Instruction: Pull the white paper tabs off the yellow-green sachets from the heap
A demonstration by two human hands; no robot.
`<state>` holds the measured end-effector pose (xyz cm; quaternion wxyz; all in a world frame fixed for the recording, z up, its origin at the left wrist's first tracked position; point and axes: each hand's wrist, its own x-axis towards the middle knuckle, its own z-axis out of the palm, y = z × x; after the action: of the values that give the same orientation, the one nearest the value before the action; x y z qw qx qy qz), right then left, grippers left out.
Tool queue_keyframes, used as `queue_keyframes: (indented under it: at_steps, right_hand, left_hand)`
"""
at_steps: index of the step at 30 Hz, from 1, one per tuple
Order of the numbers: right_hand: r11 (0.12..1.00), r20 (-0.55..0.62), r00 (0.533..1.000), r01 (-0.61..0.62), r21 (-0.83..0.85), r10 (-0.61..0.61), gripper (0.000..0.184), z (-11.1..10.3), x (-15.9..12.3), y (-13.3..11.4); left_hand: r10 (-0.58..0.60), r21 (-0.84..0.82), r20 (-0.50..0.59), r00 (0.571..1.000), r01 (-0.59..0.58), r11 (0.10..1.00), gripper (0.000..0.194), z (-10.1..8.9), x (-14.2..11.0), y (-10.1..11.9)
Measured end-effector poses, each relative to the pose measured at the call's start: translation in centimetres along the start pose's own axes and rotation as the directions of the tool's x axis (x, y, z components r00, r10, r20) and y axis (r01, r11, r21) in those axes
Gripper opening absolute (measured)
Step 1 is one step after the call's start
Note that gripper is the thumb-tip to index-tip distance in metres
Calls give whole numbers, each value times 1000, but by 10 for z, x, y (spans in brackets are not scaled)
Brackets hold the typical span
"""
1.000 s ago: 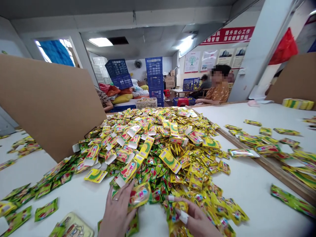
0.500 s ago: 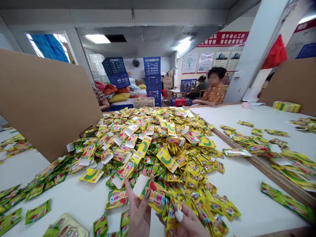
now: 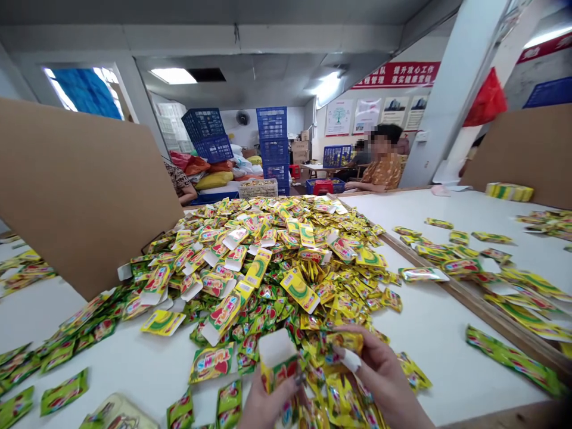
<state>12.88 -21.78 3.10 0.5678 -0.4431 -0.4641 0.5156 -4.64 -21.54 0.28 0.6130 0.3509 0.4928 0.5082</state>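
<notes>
My left hand (image 3: pixel 268 402) grips a small yellow and green candy box (image 3: pixel 279 363), held tilted up with its white flap showing. To its right, my right hand (image 3: pixel 379 375), with white tape on a finger, pinches a yellow sachet (image 3: pixel 351 341) above other yellow sachets. A large pile of printed boxes (image 3: pixel 223 310) and green and yellow sachets rises in front of both hands. Another box (image 3: pixel 212 362) lies flat left of my left hand, near loose green sachets (image 3: pixel 229 404).
A cardboard panel (image 3: pixel 84 196) stands on the left. A wooden strip (image 3: pixel 451 286) divides the white table on the right, with more packets beyond it. A tin-like case (image 3: pixel 118 411) lies at the front left. A person in an orange patterned top (image 3: pixel 379 170) sits across the room.
My left hand picked up a box from near the pile and turned it more upright. My right hand moved right, away from the box, and now pinches a yellow sachet.
</notes>
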Motion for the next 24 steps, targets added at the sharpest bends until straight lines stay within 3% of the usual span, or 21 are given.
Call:
queue_keyframes:
  at_steps: [2,5,7,9,12,15,19,21,24]
  right_hand:
    - [980,87,985,158,-121,-148,21,4,3,-21]
    - [870,316,900,394,-297,-299,13,17,5,-41]
    - [808,444,862,434,-398,-244,23,20,4,-48]
    - [766,548,830,419,-487,-106,32,18,3,-53]
    - [667,620,781,421,-614,78,38,12,0,-58]
    - [581,598,795,443,-683,98,34,11,-1,-58]
    - [517,568,813,436,-737,125,28,18,-2,-56]
    - [517,611,777,465,-719,150,29,19,-2,-56]
    - [627,682,718,468,-622,140,42,13,-1,-53]
  left_hand:
    - [-57,34,121,991,53,998,41,6,-4,-5]
    - [-88,25,295,951,84,996,40,10,-9,-11]
    - [-87,58,336,938,72,996,42,7,-10,-9]
    - [-51,105,381,923,12,994,49,3,-11,-5]
    - [22,145,505,863,-110,983,56,-3,-9,-5]
    - [31,200,567,823,-175,964,56,-6,-4,-10]
    - [-22,252,597,802,-161,954,54,-9,1,-13]
    - [-5,264,588,808,-186,947,48,-10,4,-14]
    - [-12,219,607,794,-153,964,49,-13,8,-18]
